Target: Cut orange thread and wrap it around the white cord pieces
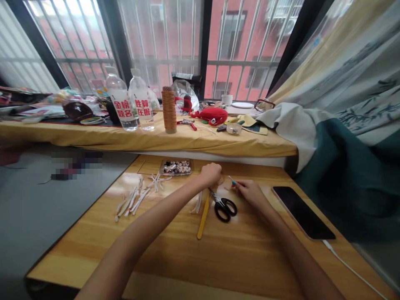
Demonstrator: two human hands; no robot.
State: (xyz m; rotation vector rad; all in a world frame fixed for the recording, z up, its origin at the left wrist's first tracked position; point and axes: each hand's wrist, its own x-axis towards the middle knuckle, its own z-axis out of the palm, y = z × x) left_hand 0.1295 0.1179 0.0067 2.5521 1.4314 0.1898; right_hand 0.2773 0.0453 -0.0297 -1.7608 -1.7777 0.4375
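My left hand is closed, held above the far part of the wooden table, with its fingertips turned away from view. Brownish thread shows at its right side, but whether the fingers grip it is unclear. My right hand pinches a slim blue-handled tool, its thin metal tip pointing up and left toward the left hand. Between the hands and nearer me lie black-handled scissors. Beside them are yellow tweezers and a few white cord pieces.
A clear tray of beads sits at the table's far edge. White cord bundles lie to the left. A phone with a charging cable rests at right. Water bottles and a brown thread spool stand on the sill.
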